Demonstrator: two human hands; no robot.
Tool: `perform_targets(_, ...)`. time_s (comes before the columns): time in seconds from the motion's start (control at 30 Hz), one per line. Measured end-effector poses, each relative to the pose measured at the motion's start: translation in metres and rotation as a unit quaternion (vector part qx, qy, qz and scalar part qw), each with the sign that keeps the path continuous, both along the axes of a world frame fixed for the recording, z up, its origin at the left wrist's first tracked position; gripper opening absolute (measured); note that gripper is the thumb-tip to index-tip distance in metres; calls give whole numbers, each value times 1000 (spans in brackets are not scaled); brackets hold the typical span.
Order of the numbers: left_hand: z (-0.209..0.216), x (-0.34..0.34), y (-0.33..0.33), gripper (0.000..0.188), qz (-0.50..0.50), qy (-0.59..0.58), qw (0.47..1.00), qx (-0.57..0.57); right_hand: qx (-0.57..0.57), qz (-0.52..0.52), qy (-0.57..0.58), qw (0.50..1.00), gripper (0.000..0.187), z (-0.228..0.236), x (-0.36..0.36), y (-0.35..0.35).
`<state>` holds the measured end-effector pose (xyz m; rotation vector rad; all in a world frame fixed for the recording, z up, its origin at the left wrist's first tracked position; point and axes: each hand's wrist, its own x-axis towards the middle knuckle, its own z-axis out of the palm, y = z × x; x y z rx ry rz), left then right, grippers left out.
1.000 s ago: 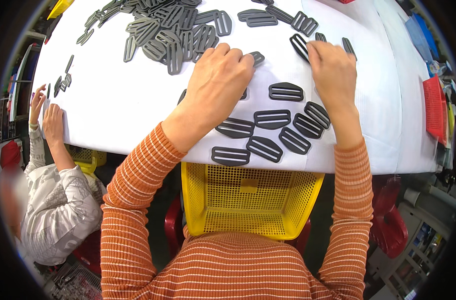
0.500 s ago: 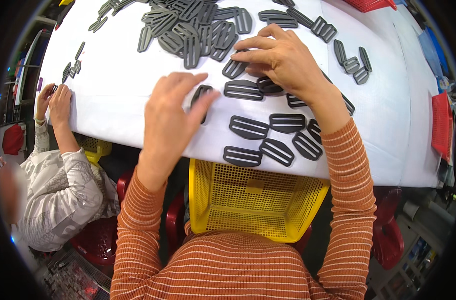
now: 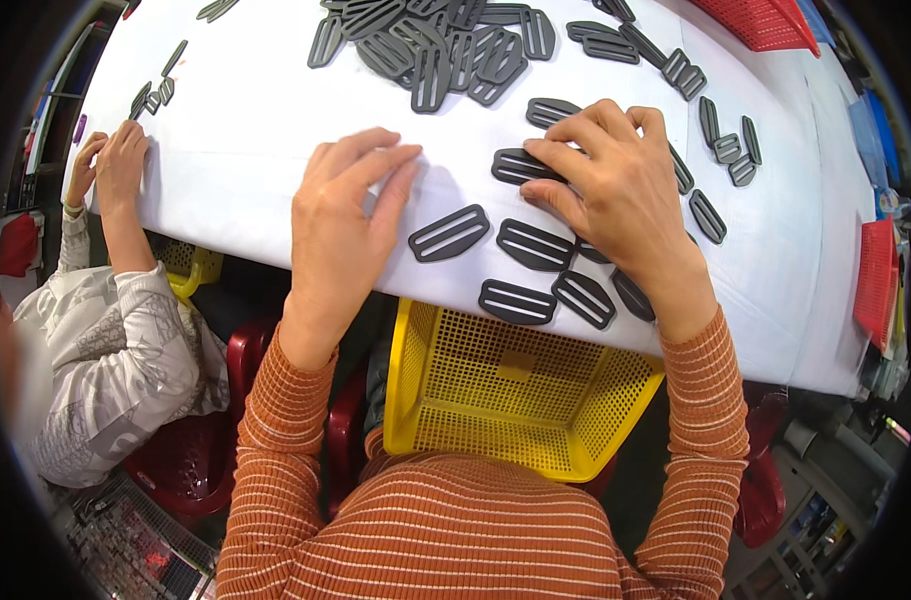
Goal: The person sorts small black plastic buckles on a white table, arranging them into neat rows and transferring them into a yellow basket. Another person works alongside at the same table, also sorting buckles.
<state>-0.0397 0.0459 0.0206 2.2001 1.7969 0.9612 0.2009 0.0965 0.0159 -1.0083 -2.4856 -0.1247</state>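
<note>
Black plastic slide buckles, flat with long slots, lie about on the white tabletop. My right hand (image 3: 616, 190) has its thumb and fingertips closed on the end of one buckle (image 3: 516, 166) at the middle of the table. Apart from any buckle, my left hand (image 3: 348, 205) hovers over the cloth with thumb and fingers spread, holding nothing. A single tilted buckle (image 3: 450, 234) lies to its right. Nearer the edge are several more, among them one buckle (image 3: 517, 302) by the rim and another (image 3: 534, 245) behind it. My right hand and wrist partly cover others.
A heap of buckles (image 3: 431, 70) lies at the far side, with scattered ones to the right. Below the table edge sits a yellow mesh basket (image 3: 506, 440). Red baskets (image 3: 876, 280) stand at the right. To the left, another person's hands (image 3: 122, 165) work near small dark pieces.
My right hand has come nearer, with a buckle at its fingertips. My left hand's fingers no longer overlap the buckle beside it, which now lies in full view. The view has shifted slightly.
</note>
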Motion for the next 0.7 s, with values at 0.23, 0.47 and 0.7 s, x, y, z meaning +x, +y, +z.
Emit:
perform_targets(0.23,-1,-1,-19,25,-20,-71,996,-44,-81,-49,80,992,9,6,-19,-6)
perform_targets(0.47,-10,3,-48,27,-101,-7,994,34,-59,-140,207,966,10,14,21,-10)
perform_targets(0.7,-11,-1,-19,33,-61,-19,998,11,-58,-247,186,949,25,-8,79,-29)
